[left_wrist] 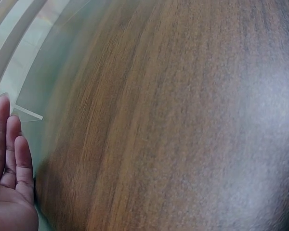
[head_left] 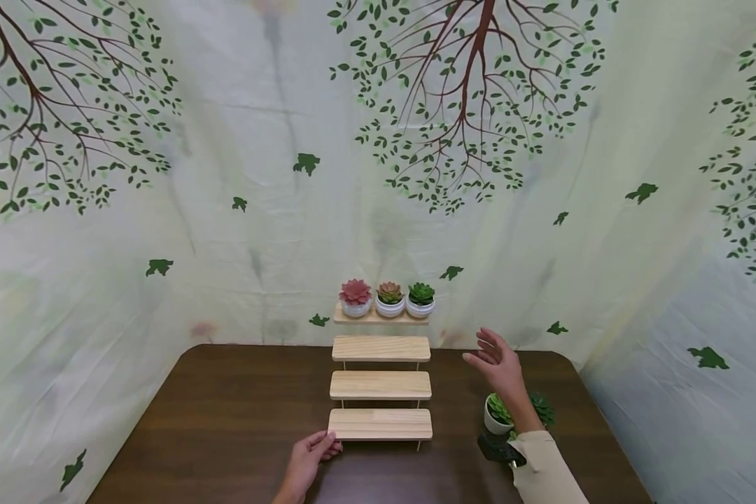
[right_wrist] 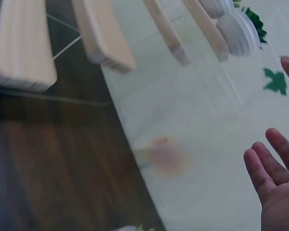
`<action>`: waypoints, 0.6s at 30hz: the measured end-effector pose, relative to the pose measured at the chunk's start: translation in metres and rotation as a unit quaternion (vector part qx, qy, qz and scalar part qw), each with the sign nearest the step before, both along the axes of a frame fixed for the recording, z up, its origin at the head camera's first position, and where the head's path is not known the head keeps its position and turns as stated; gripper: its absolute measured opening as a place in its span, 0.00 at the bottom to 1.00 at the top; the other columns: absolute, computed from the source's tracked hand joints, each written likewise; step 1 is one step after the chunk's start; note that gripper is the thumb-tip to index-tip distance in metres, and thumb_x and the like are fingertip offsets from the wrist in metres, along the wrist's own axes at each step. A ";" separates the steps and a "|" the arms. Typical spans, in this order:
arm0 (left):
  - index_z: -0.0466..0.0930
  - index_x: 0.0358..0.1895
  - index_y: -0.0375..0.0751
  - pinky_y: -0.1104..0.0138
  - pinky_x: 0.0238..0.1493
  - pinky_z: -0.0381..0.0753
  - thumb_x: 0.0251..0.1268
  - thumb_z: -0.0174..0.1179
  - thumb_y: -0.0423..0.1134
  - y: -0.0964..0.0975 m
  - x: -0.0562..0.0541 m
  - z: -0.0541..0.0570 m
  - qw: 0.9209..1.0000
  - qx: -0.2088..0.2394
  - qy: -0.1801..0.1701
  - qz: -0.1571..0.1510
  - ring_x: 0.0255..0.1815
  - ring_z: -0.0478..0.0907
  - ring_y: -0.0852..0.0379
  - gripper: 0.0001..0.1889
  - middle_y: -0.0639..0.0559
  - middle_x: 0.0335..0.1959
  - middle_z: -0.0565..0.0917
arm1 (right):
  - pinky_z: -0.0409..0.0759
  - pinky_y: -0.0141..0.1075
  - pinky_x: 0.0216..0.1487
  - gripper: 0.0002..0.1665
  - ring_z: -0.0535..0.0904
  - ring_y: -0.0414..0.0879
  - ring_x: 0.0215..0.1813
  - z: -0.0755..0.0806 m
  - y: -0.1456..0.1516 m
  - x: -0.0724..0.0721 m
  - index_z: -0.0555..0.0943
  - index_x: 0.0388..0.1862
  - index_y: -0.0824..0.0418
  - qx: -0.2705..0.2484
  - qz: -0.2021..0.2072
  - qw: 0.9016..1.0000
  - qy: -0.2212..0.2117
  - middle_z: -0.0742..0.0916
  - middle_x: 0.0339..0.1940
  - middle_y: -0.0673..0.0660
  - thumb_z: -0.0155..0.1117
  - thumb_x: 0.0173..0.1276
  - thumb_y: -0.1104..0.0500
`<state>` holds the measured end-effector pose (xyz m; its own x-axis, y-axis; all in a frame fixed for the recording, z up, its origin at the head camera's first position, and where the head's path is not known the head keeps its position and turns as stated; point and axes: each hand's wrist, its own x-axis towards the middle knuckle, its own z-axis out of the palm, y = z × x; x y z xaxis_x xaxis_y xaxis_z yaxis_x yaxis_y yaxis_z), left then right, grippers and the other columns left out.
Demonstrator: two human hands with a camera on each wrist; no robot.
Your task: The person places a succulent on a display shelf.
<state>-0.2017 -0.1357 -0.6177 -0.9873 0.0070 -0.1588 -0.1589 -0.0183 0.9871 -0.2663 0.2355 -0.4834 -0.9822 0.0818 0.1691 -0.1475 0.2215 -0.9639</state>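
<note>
A tiered display stand with light wooden shelves (head_left: 381, 385) and clear supports stands on the dark table. On its top shelf sit three small succulents in white pots: a pink one (head_left: 355, 294), a reddish-green one (head_left: 390, 295) and a green one (head_left: 421, 297). My left hand (head_left: 305, 458) pinches the front left corner of the lowest shelf (head_left: 381, 424); the left wrist view shows its other fingers (left_wrist: 23, 163) extended. To the right of the stand, my right hand (head_left: 498, 360) is raised with spread, slightly bent fingers and holds nothing.
Near my right forearm stand another potted green succulent (head_left: 498, 413) and a darker green plant (head_left: 542, 408), partly hidden by the arm. A pale curtain (head_left: 252, 280) printed with trees and leaves hangs behind the brown table (head_left: 227, 413).
</note>
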 end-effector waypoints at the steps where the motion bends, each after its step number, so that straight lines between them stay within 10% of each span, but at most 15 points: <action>1: 0.75 0.49 0.18 0.69 0.37 0.80 0.69 0.59 0.40 0.000 0.000 -0.001 1.000 0.001 0.003 -0.002 0.33 0.82 0.60 0.21 0.42 0.33 0.86 | 0.69 0.44 0.66 0.41 0.67 0.56 0.69 -0.003 0.005 0.007 0.62 0.72 0.61 -0.002 0.000 1.000 -0.001 0.71 0.69 0.63 0.69 0.63 0.58; 9: 0.79 0.44 0.21 0.71 0.33 0.80 0.67 0.60 0.46 -0.001 0.002 -0.008 0.996 0.033 0.080 -0.012 0.30 0.82 0.61 0.23 0.49 0.29 0.87 | 0.72 0.23 0.57 0.37 0.72 0.28 0.58 -0.021 0.031 0.043 0.68 0.68 0.61 0.012 -0.038 0.999 0.019 0.76 0.64 0.59 0.72 0.61 0.57; 18: 0.75 0.50 0.18 0.68 0.38 0.80 0.70 0.57 0.38 0.001 -0.003 -0.006 1.000 -0.005 -0.004 0.007 0.33 0.83 0.58 0.20 0.40 0.33 0.86 | 0.72 0.24 0.56 0.34 0.73 0.30 0.57 -0.037 0.051 0.072 0.71 0.65 0.64 0.047 -0.103 0.993 0.022 0.78 0.62 0.63 0.72 0.60 0.62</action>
<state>-0.2045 -0.1348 -0.6232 -0.9859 -0.0078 -0.1670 -0.1669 -0.0114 0.9859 -0.1948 0.2865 -0.5204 -0.9377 0.2619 0.2281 -0.1318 0.3395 -0.9313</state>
